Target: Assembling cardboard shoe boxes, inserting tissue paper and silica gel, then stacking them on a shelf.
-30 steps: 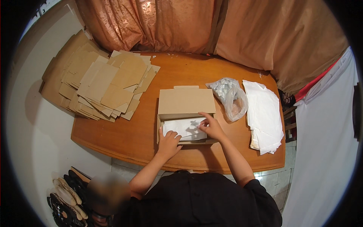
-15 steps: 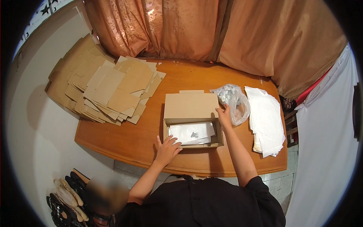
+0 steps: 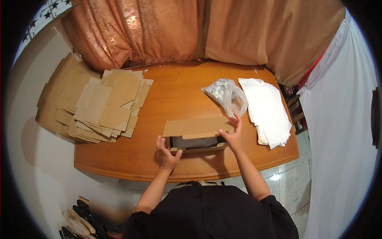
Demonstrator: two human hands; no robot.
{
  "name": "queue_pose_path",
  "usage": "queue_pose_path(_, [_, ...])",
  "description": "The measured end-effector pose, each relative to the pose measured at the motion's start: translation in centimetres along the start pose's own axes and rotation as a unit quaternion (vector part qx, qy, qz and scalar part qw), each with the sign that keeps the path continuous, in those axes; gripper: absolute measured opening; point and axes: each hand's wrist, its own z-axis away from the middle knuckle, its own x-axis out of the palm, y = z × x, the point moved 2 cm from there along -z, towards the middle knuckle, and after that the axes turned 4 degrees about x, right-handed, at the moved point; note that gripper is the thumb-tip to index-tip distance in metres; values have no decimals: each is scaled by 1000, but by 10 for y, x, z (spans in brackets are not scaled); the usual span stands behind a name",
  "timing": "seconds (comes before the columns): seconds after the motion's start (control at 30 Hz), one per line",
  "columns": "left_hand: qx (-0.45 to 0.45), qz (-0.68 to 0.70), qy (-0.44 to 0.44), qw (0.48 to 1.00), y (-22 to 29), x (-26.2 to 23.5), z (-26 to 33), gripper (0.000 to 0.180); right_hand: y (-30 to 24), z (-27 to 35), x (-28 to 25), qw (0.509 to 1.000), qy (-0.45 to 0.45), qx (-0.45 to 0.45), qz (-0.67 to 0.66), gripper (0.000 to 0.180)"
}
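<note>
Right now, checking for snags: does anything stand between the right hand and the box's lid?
Nothing visible does: the right hand is at the right end of the lid; the plastic bag lies beyond.

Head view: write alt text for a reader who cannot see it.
A cardboard box with its lid partly open stands on a wooden table, the person's left hand at its left end and right hand at the lid's right end. Stacked flat cardboard lies to the left; a plastic bag and white sheets lie to the right.
</note>
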Motion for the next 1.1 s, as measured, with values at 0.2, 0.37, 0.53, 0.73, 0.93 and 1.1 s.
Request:
queue_pose_path(0.2, [-124,254,20,959,9,9,-29,114,25,35,5,994,20,-18,106,93])
queue_pose_path(0.37, [-148,91,-61,983,10,8,-26,111,33,41,2,978,-14,-81,192,96])
queue_pose_path(0.53, [-122,2,-108,987,3,7,-25,84,41,43,2,961,-9,-118,248,72])
queue_pose_path(0.73, [-39,-55,-136,988,-2,12,-23,55,44,48,4,939,-6,-166,301,47])
queue_pose_path(0.93, [48,-76,-113,990,-11,14,-31,53,45,46,5,933,2,-182,310,44])
queue_pose_path(1.1, [86,-86,-116,986,-18,20,-27,52,52,51,3,926,-16,-169,337,42])
